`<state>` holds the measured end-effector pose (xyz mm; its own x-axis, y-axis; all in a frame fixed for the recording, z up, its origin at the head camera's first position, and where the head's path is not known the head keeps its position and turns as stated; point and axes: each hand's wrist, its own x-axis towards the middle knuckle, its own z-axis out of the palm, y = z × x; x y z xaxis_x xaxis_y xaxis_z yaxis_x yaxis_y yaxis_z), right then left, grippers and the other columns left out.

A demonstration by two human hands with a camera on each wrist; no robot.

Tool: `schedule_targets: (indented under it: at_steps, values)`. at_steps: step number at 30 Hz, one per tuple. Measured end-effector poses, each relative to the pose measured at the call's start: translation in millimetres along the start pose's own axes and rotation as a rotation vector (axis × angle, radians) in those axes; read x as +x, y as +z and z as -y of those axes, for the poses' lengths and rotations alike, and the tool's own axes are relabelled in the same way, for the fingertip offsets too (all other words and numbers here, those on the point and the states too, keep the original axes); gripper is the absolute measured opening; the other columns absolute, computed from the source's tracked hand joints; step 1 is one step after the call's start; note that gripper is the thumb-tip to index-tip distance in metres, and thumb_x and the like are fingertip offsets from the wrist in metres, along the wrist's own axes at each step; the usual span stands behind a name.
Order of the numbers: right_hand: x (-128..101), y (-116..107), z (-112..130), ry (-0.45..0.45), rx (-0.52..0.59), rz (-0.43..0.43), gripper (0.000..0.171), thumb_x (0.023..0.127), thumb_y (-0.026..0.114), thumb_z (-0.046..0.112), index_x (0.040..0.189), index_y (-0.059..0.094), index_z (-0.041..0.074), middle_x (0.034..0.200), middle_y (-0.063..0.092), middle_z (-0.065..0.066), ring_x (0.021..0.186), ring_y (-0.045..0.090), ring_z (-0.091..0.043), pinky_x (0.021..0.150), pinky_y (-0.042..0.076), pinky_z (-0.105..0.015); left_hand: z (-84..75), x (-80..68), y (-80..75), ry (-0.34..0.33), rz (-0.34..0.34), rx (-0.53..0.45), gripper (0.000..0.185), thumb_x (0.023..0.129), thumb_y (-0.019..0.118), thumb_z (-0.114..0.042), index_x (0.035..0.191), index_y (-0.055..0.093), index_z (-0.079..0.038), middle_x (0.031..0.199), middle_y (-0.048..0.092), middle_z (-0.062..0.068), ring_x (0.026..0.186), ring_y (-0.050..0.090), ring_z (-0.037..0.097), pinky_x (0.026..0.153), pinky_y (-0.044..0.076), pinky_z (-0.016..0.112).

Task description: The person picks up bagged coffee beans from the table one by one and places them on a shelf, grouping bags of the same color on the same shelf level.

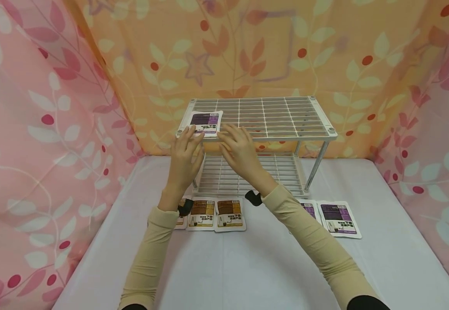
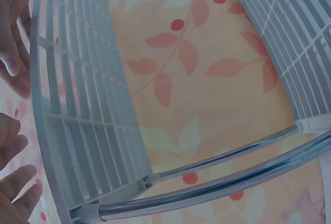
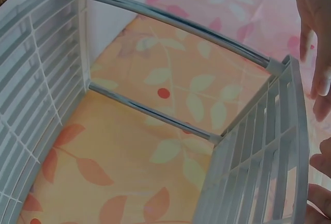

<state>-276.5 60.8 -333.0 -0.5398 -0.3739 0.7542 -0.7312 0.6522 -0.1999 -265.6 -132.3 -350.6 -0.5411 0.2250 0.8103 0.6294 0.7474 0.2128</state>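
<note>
Starting from the bottom of the head view, two arms in beige sleeves rise from the lower edge toward the middle of the frame. They pass over a white surface (image 1: 247, 267). On this surface, just below the centre, lies a row of brown packets (image 1: 216, 213), partly overlapping each other, and the left wrist covers the leftmost one. To the lower right of the centre lie two purple packets (image 1: 338, 218) side by side; the right forearm hides part of the nearer one.

Behind the packets stands a white wire rack (image 1: 286, 125) with two shelves and metal legs. The left hand (image 1: 185, 157) and the right hand (image 1: 239, 148) are both at the front edge of the top shelf, left of the centre. Their fingers are stretched out and a little apart, and neither hand is closed around anything. One purple packet (image 1: 205, 122) lies flat on the front left corner of the top shelf. The fingertips of the left hand touch its near edge, and the fingertips of the right hand are just beside its right lower corner.

Both wrist views show only the wire shelves, the metal bars and some fingertips at the frame edges.

Behind the rack, pink and orange curtains with a leaf pattern fill the background.
</note>
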Motion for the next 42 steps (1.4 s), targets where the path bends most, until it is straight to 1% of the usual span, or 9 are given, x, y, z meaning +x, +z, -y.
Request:
schedule_targets:
  at_steps: [5, 11, 16, 21, 23, 26, 33, 38, 42]
  values:
    - [-9, -3, -4, -0.026, 0.012, -0.042, 0.033, 0.091, 0.059, 0.021, 0.122, 0.061, 0.008, 0.136, 0.049, -0.015, 0.132, 0.037, -0.032, 0.114, 0.015, -0.048, -2.8, -4.9, 4.3, 0.029, -0.034, 0.004, 0.04, 0.088, 0.059, -0.012, 0.128, 0.054, -0.008, 0.141, 0.042, 0.014, 0.136, 0.029, 0.031, 0.113, 0.008, 0.055]
    - [-21, -5, -7, -0.073, 0.031, -0.097, 0.034, 0.087, 0.063, 0.012, 0.121, 0.061, 0.008, 0.136, 0.049, -0.015, 0.131, 0.038, -0.032, 0.112, 0.013, -0.054, -9.9, -13.2, 11.5, 0.047, -0.05, -0.029, 0.045, 0.086, 0.062, -0.008, 0.129, 0.053, -0.008, 0.142, 0.041, 0.014, 0.135, 0.029, 0.035, 0.109, 0.017, 0.059]
    - [-33, -6, -11, -0.1, 0.063, -0.136, 0.033, 0.086, 0.062, 0.009, 0.119, 0.061, 0.007, 0.135, 0.049, -0.016, 0.13, 0.038, -0.035, 0.114, 0.01, -0.051, -14.2, -22.7, 21.6, 0.068, -0.046, -0.013, 0.046, 0.086, 0.062, -0.012, 0.131, 0.052, -0.008, 0.143, 0.039, 0.013, 0.137, 0.027, 0.034, 0.108, 0.011, 0.064]
    - [-45, -9, -15, -0.089, 0.076, -0.15, 0.034, 0.087, 0.06, 0.009, 0.12, 0.061, 0.007, 0.135, 0.049, -0.015, 0.131, 0.037, -0.035, 0.111, 0.013, -0.057, -16.8, -30.0, 30.9, 0.094, -0.08, -0.014, 0.049, 0.083, 0.065, -0.01, 0.13, 0.053, -0.007, 0.144, 0.037, 0.016, 0.136, 0.028, 0.035, 0.106, 0.01, 0.067]
    - [-50, -10, -17, -0.076, 0.076, -0.147, 0.035, 0.086, 0.06, 0.008, 0.121, 0.061, 0.008, 0.136, 0.049, -0.015, 0.132, 0.037, -0.034, 0.11, 0.013, -0.06, -18.4, -33.4, 33.6, 0.089, -0.073, -0.022, 0.05, 0.083, 0.065, -0.01, 0.131, 0.052, -0.008, 0.145, 0.036, 0.017, 0.137, 0.026, 0.036, 0.106, 0.013, 0.067]
    - [-58, -11, -19, -0.058, 0.079, -0.142, 0.036, 0.086, 0.06, 0.008, 0.122, 0.06, 0.009, 0.137, 0.048, -0.014, 0.133, 0.035, -0.032, 0.11, 0.013, -0.06, -22.5, -38.8, 36.8, 0.07, -0.037, -0.047, 0.051, 0.084, 0.064, -0.011, 0.133, 0.05, -0.008, 0.146, 0.033, 0.019, 0.137, 0.023, 0.037, 0.106, 0.013, 0.066]
    - [-76, -16, -27, -0.034, 0.086, -0.141, 0.034, 0.086, 0.06, 0.007, 0.12, 0.061, 0.006, 0.135, 0.048, -0.018, 0.131, 0.036, -0.036, 0.112, 0.014, -0.054, -32.5, -48.3, 46.3, 0.031, 0.022, -0.067, 0.051, 0.087, 0.062, -0.012, 0.136, 0.046, -0.01, 0.15, 0.029, 0.013, 0.139, 0.021, 0.033, 0.108, 0.012, 0.063]
    - [-89, -18, -33, 0.008, 0.091, -0.141, 0.033, 0.086, 0.06, 0.007, 0.119, 0.062, 0.005, 0.136, 0.048, -0.015, 0.132, 0.035, -0.035, 0.112, 0.015, -0.054, -41.1, -53.2, 52.7, 0.022, 0.063, -0.069, 0.049, 0.089, 0.06, -0.015, 0.136, 0.046, -0.01, 0.151, 0.027, 0.01, 0.139, 0.023, 0.033, 0.11, 0.008, 0.061]
    - [-98, -20, -38, 0.036, 0.098, -0.121, 0.035, 0.086, 0.062, 0.006, 0.12, 0.061, 0.005, 0.139, 0.046, -0.013, 0.134, 0.033, -0.032, 0.111, 0.015, -0.056, -46.2, -58.3, 59.3, 0.021, 0.086, -0.061, 0.049, 0.088, 0.062, -0.016, 0.135, 0.047, -0.009, 0.15, 0.029, 0.011, 0.137, 0.025, 0.036, 0.109, 0.01, 0.062]
